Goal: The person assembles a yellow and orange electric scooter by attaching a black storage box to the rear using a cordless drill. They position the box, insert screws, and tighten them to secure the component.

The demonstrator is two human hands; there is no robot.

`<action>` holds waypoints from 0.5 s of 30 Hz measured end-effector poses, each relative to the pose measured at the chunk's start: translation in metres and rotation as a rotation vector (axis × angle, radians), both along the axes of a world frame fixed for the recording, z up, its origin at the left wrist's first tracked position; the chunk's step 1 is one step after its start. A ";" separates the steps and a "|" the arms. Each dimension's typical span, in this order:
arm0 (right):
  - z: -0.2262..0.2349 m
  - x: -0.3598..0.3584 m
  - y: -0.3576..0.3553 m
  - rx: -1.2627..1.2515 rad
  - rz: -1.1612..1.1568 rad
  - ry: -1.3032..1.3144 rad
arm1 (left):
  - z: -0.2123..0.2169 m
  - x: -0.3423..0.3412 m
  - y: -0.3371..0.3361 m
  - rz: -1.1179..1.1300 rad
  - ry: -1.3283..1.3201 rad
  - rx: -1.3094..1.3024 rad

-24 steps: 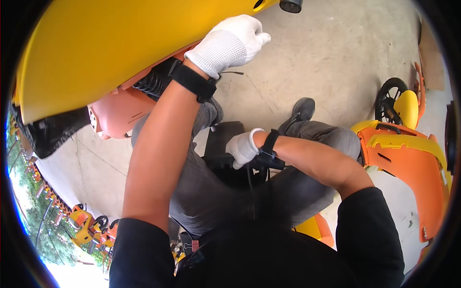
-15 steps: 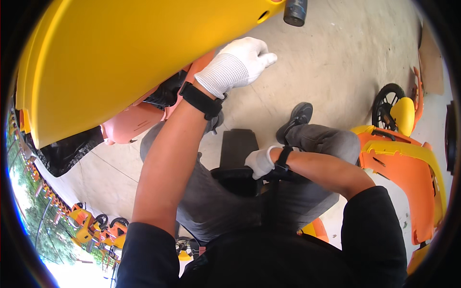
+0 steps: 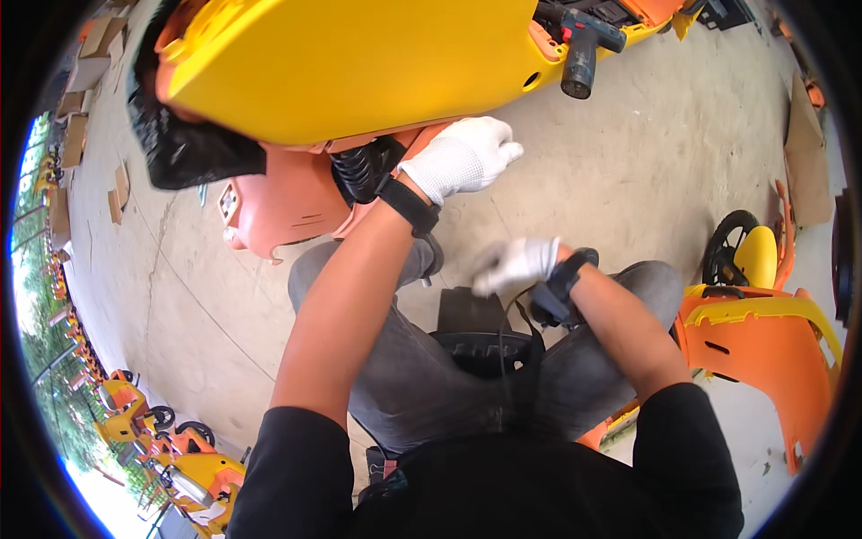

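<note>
My left hand (image 3: 469, 158), in a white knit glove, is just under the lower edge of a large yellow body panel (image 3: 377, 72). Its fingers are curled in, and whatever they may hold is hidden. Beside its wrist sit a ribbed black part (image 3: 361, 172) and a salmon-orange fairing (image 3: 292, 202). My right hand (image 3: 519, 264), gloved too, hovers over a black pouch (image 3: 489, 349) between my thighs. Motion smears its fingertips. A thin dark cable hangs near the right wrist, beside a small black device (image 3: 552, 301).
A cordless drill (image 3: 581, 67) rests against the panel's upper right edge. Black plastic sheeting (image 3: 193, 148) hangs at the panel's left end. To my right are orange and yellow bodywork (image 3: 754, 337) and a wheel (image 3: 729, 242). Cardboard (image 3: 119, 193) lies on the concrete at left.
My right hand has risen from the black pouch and moved slightly right. My left hand stays curled near the panel. The view has shifted, bringing more of the drill and panel into sight.
</note>
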State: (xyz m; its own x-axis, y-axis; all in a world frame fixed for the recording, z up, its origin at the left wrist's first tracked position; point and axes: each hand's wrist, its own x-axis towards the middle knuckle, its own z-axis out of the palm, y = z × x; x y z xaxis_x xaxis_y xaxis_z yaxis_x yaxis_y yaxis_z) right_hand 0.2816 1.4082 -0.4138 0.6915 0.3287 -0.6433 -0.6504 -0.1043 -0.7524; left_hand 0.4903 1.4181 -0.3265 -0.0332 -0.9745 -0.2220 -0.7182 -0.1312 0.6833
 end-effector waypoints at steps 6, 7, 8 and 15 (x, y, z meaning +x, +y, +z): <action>-0.019 0.002 -0.058 0.297 -1.273 0.014 | -0.015 0.033 0.050 0.146 0.063 0.254; -0.016 0.002 -0.063 0.319 -1.334 -0.017 | -0.005 0.038 0.054 0.187 0.103 0.243; -0.014 0.001 -0.066 0.284 -1.355 -0.015 | 0.006 0.046 0.059 0.176 0.152 0.228; -0.013 0.027 -0.082 0.340 -1.506 -0.061 | 0.043 0.057 0.078 0.269 0.106 0.122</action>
State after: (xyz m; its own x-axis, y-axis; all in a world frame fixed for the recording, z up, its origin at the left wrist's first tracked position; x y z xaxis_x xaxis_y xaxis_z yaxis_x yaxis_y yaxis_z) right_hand 0.3083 1.3265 -0.4268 0.5273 -0.5534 -0.6448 0.0388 0.7738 -0.6323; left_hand 0.5470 1.4963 -0.2835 0.1926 -0.9181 -0.3465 -0.5722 -0.3919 0.7204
